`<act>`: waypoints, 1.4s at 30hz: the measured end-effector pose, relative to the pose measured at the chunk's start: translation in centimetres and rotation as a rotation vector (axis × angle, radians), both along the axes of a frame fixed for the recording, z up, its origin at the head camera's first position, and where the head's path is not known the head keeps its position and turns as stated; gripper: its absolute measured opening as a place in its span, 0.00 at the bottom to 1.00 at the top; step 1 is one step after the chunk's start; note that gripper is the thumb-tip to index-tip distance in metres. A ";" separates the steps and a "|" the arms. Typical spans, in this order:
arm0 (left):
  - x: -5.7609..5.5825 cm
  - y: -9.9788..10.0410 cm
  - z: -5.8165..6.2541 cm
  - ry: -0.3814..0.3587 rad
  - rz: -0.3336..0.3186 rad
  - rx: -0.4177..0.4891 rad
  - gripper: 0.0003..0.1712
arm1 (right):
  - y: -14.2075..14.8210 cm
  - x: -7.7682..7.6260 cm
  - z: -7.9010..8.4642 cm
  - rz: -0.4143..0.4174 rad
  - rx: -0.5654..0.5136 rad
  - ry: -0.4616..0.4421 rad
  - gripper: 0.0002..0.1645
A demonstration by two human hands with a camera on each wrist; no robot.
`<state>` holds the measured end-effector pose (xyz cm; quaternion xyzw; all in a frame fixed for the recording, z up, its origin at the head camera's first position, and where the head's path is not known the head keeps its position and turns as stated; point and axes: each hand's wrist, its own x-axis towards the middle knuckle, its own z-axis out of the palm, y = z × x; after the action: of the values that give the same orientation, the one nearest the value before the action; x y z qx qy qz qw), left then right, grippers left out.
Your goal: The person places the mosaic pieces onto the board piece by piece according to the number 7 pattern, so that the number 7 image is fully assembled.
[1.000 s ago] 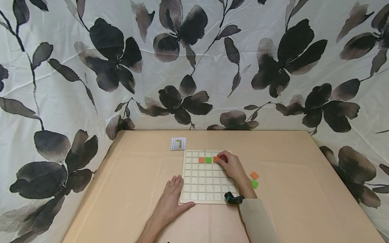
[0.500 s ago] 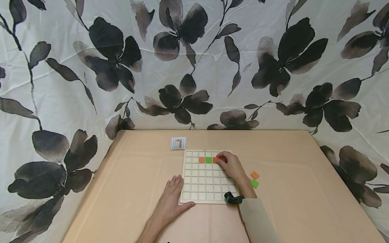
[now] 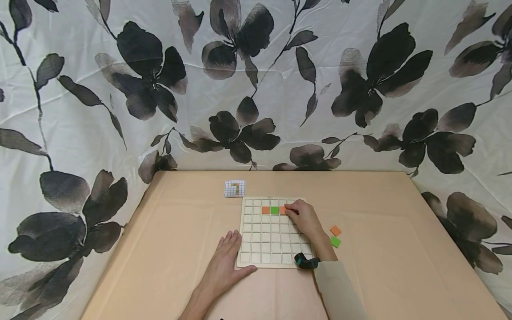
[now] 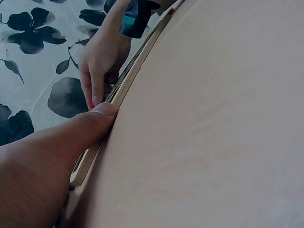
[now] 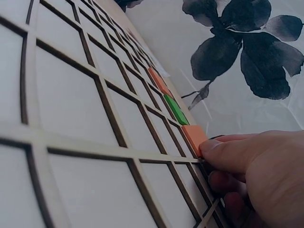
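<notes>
A pale wooden grid board point(image 3: 264, 258) lies on the table. In its second row from the back sit an orange tile point(image 3: 266, 210), a green tile point(image 3: 274, 210) and, beside that, a second orange tile point(image 3: 282, 210). My right hand point(image 3: 306, 218) pinches this second orange tile point(image 5: 192, 137) by its right side, thumb and fingertip at its edge, over a grid cell. My left hand point(image 3: 226, 262) rests flat at the board's left side, fingers straight. In the left wrist view the left thumb point(image 4: 90, 123) lies against the board's near edge.
Right of the board, a loose orange tile point(image 3: 335, 230) and a loose green tile point(image 3: 335, 242) lie on the table point(image 3: 392, 266). A small card point(image 3: 234, 189) printed with a coloured grid pattern lies behind the board's left corner. A floral cloth point(image 3: 288, 89) hangs behind.
The orange tile in my right hand has shifted slightly left, closer to the green tile, and now lies in line with the row. My left hand has stayed still.
</notes>
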<state>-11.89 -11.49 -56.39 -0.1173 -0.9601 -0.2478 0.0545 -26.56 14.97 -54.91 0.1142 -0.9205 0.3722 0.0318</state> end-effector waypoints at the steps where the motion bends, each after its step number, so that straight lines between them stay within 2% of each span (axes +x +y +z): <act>1: 0.0 0.0 0.0 0.001 0.000 0.002 0.59 | 0.0 0.0 0.0 0.002 0.003 0.007 0.15; 18: -0.2 0.1 -0.1 -0.016 0.009 0.011 0.59 | 0.0 -0.2 -0.3 0.017 -0.029 -0.005 0.14; 27: -0.1 0.1 -0.1 -0.008 0.008 0.009 0.59 | 0.1 -0.2 -0.7 0.016 -0.009 0.021 0.14; 42: -0.2 0.0 -0.2 -0.012 0.006 0.008 0.60 | 0.1 -0.2 -0.6 0.018 0.007 -0.004 0.14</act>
<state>-12.08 -11.46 -56.59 -0.1127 -0.9598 -0.2520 0.0497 -26.76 15.06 -55.50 0.1220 -0.9209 0.3694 0.0263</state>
